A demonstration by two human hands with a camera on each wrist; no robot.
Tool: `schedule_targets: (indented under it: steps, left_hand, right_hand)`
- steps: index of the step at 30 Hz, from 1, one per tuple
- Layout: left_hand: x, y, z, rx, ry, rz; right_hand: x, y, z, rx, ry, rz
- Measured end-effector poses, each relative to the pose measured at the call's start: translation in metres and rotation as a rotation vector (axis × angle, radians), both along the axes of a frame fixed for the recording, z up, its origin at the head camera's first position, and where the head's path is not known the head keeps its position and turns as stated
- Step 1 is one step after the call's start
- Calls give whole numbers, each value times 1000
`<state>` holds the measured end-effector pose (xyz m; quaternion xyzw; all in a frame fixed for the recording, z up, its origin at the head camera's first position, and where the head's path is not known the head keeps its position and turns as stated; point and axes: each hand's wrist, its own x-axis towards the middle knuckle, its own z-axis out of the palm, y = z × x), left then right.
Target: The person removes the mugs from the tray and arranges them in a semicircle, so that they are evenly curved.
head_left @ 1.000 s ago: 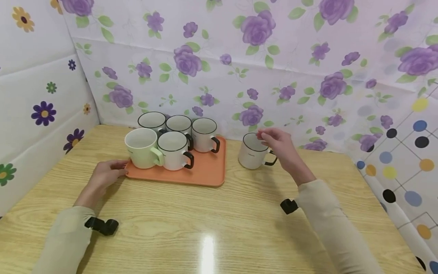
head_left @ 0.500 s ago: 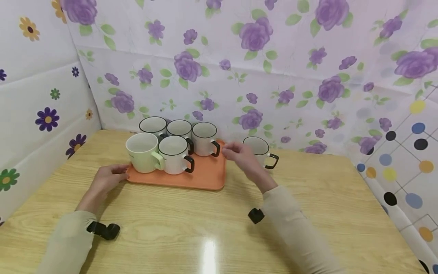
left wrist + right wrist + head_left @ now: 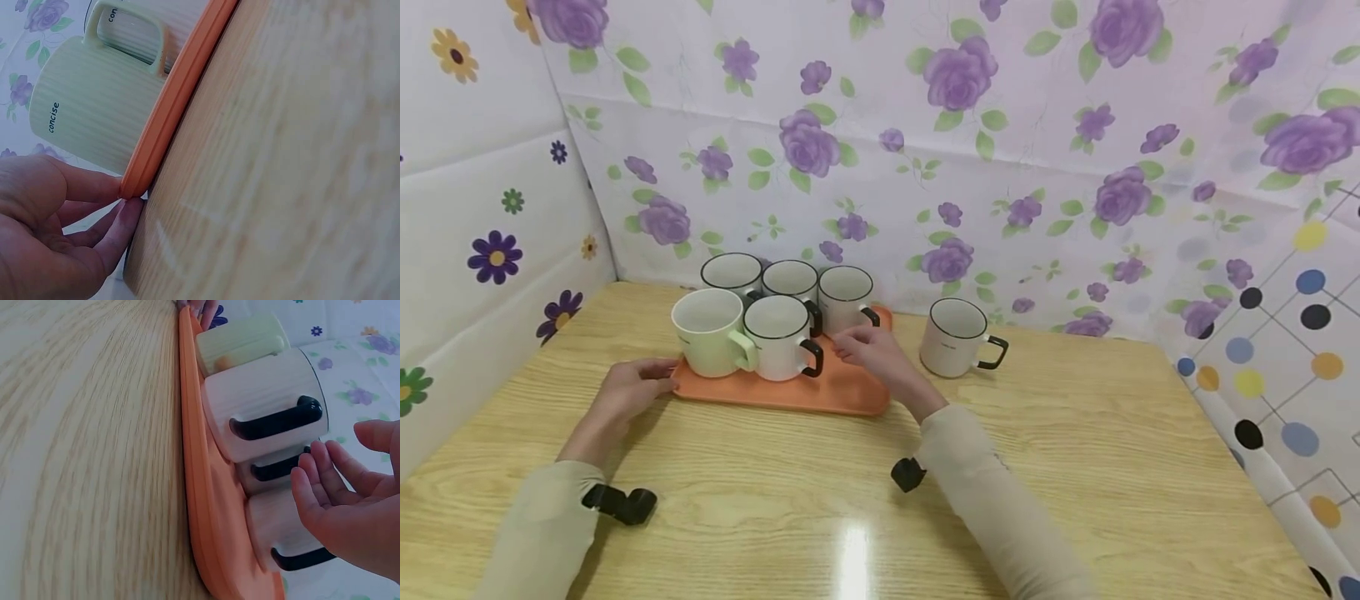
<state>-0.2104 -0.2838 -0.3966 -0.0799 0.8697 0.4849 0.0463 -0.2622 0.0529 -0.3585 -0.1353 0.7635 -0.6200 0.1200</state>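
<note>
Head view, mugs: six counted; one green mug (image 3: pixel 706 342) and four white mugs (image 3: pixel 773 352) stood upright on the orange tray (image 3: pixel 842 390), while a lone white mug (image 3: pixel 951 352) stood on the worktop (image 3: pixel 737 517), just right of it.
Head view, hands: two; left hand (image 3: pixel 627 392) at the tray's left front corner, right hand (image 3: pixel 880 358) over the tray.
Left wrist view, left grip: pinched the tray's edge; lettering (image 3: pixel 54 117) on the green mug read "concise", illegible from the head.
Right wrist view, right grip: wide, thumb apart from fingers, holding nothing; three black handles (image 3: pixel 269 427) counted.
</note>
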Motion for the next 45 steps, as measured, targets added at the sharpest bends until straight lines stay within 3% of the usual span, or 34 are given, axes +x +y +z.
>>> schedule_targets:
  steps: [7, 13, 30, 45]
  left_hand:
    - [0, 3, 0, -10, 18, -6]
    - [0, 2, 0, -18, 24, -12]
    - [0, -2, -1, -14, 31, -26]
    - [1, -4, -2, -16, 42, -31]
  right_hand:
    - [-4, -15, -7, 43, -31, 56]
    - [-3, -22, -11, 13, -60, 71]
    - [-10, -26, -20, -30, -16, 157]
    - [-5, -31, -28, -103, 34, 124]
